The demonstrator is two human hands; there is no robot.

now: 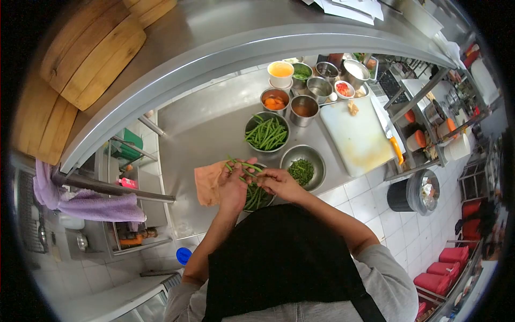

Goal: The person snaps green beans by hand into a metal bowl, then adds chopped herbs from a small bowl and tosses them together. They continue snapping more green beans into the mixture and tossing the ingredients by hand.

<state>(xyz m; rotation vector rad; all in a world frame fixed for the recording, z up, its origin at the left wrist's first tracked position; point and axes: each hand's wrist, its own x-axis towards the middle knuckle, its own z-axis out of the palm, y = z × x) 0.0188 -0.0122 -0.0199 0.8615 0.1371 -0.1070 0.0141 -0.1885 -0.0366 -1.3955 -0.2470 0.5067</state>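
Note:
My left hand point(232, 189) is closed around a few green beans point(250, 167), which stick out past its fingers. The fingers of my right hand point(282, 184) are pinched together at the right end of these beans. Under both hands stands a metal bowl holding more green beans point(256, 198), partly hidden by them. Just beyond is a second metal bowl point(247, 130) full of long green beans point(266, 134). Right of my right hand, a wider metal bowl point(320, 163) contains small green pieces point(301, 172). An orange cloth point(205, 185) lies beside my left hand.
A white cutting board point(348, 134) carries a piece of food point(352, 108) and a knife with a yellow handle point(397, 150). Several metal containers point(304, 110) stand at the back. An overhead shelf point(241, 40) crosses above the steel table point(188, 129). A bin point(399, 194) stands right.

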